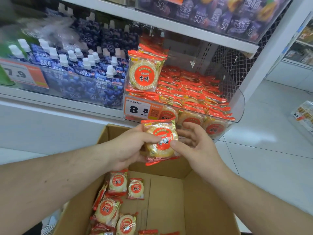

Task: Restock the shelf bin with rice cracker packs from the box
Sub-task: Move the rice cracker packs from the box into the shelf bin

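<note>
Both hands are holding up a small stack of rice cracker packs (160,141) above the open cardboard box (169,192), just in front of and below the clear shelf bin (237,106). Left hand (133,148) is gripping the stack from its left side, thumb lying across the front of the top pack, fingers curled behind. Right hand (194,143) is grasping the right edge, thumb tip pressing on the front wrapper, other fingers spread loosely behind the stack. How many packs are in the stack cannot be told; red wrapper edges are showing at the bottom. Bin is sitting on the white shelf (67,102) and already holding many packs in rows, with one pile (145,72) standing upright at the bin's left end, face forward. Orange price tag (137,110) reading 8.8 is sticking on the bin's front left. Box is sitting below the hands with a few loose packs (116,200) lying along its left side, bare cardboard showing on the right. Blue spouted pouches (81,68) are filling the neighbouring bin to the left. Purple jelly packs (220,14) are sitting on the shelf above. White tiled floor (271,141) is showing at right.
</note>
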